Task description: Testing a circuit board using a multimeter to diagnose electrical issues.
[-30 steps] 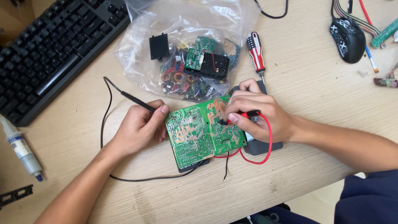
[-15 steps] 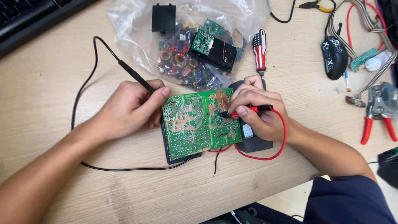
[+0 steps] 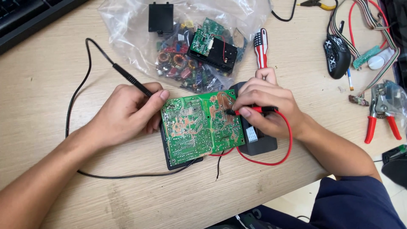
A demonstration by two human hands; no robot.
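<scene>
The green circuit board (image 3: 199, 125) lies solder-side up on the wooden desk (image 3: 51, 76), so its joints face me. My right hand (image 3: 265, 106) pinches the red probe (image 3: 254, 110), tip on a trace. My left hand (image 3: 127, 112) grips the black probe (image 3: 131, 79) pen-style at the board's edge, steadying it. A bag of parts (image 3: 186, 46) sits just behind.

Far centre: clear plastic bag (image 3: 140, 34) stuffed with loose electronic parts. Just right of it, a screwdriver (image 3: 260, 47) with striped handle. Far right: black mouse (image 3: 337, 56), red-handled pliers (image 3: 379, 112), tangled ribbon cable (image 3: 373, 29). Far left corner: black keyboard (image 3: 29, 15). All on a pale wooden desk (image 3: 51, 80).
</scene>
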